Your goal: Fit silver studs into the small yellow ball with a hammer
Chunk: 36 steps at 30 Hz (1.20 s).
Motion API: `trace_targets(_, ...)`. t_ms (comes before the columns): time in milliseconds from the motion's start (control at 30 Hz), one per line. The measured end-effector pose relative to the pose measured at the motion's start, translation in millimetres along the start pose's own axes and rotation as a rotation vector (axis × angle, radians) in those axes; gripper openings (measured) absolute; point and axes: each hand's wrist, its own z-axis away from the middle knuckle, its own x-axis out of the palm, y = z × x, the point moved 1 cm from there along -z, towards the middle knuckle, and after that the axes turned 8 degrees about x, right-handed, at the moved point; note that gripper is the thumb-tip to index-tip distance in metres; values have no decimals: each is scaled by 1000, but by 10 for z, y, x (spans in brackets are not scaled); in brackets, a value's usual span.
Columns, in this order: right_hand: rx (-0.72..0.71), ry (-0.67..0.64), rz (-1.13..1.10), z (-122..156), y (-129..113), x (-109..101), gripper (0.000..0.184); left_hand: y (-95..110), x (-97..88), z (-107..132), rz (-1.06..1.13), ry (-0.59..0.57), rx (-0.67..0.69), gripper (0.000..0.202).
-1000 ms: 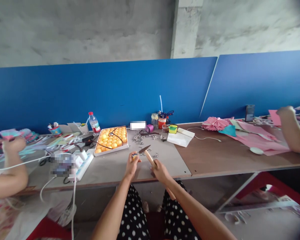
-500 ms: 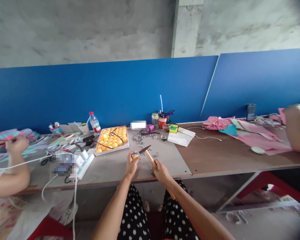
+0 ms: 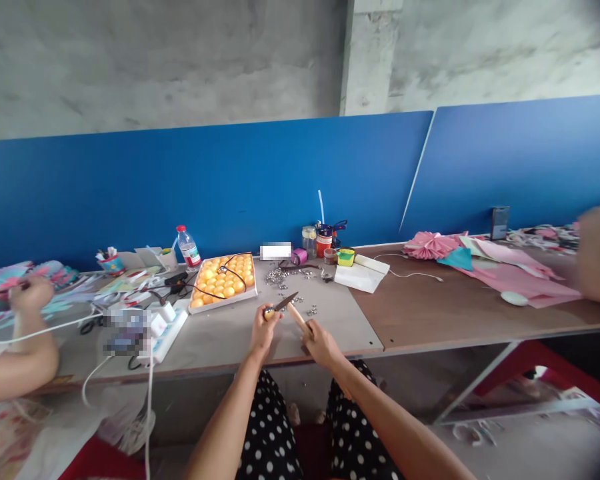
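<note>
My right hand [image 3: 323,343] is closed round the pale wooden handle [image 3: 299,317] of a small hammer. Its dark, narrow head [image 3: 287,301] lies across the handle's top, one end reaching close to my left fingers. In my left hand [image 3: 263,332], a small orange ball [image 3: 269,313] with dark or silvery bits on it is pinched between the fingertips, partly hidden. Whether hammer and ball touch, I cannot tell. Just beyond my hands, small silvery metal pieces [image 3: 279,277] lie scattered on the grey table [image 3: 337,327].
A shallow box of orange balls [image 3: 223,280], crossed by a black cable, stands left of centre. Behind are a water bottle [image 3: 189,248], jars and a purple roll [image 3: 299,256]. White paper [image 3: 363,277] lies right. Co-workers' arms [image 3: 33,333] show at both sides, near a power strip [image 3: 166,333] and pink paper.
The hammer head has shifted slightly left and down, nearer the ball. My left hand stays nearly in place. At the far right, a co-worker's arm has moved and is blurred.
</note>
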Motion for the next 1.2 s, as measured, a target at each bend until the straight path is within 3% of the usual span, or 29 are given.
trace_targets(100,41,39,-42,6,8,1,8,-10,-1,-7,11,4,9,44)
trace_targets(300,-20,13,84,-10,9,34,9,3,6,-5,4,14,12,46)
trace_targets(467,39,22,-53,-16,14,0,7,15,15,13,-91,-29,48,44)
trace_targets(633,20,29,-80,-17,3,-6,10,24,17,14,-151,-6,50,41)
trace_targets(767,42,-24,-232,-40,20,-13,9,79,43,36,-184,8,37,37)
trace_targets(900,63,-3,-314,-206,87,-207,8,141,68,78,-199,8,-4,36)
trace_targets(1000,78,59,-250,-448,177,-480,9,171,79,100,-216,-6,-48,36)
trace_targets(1100,96,151,180,-677,282,-713,11,199,88,107,-228,-17,-49,36)
trace_targets(1200,121,159,312,-799,366,-779,13,216,92,111,-244,-18,-46,37)
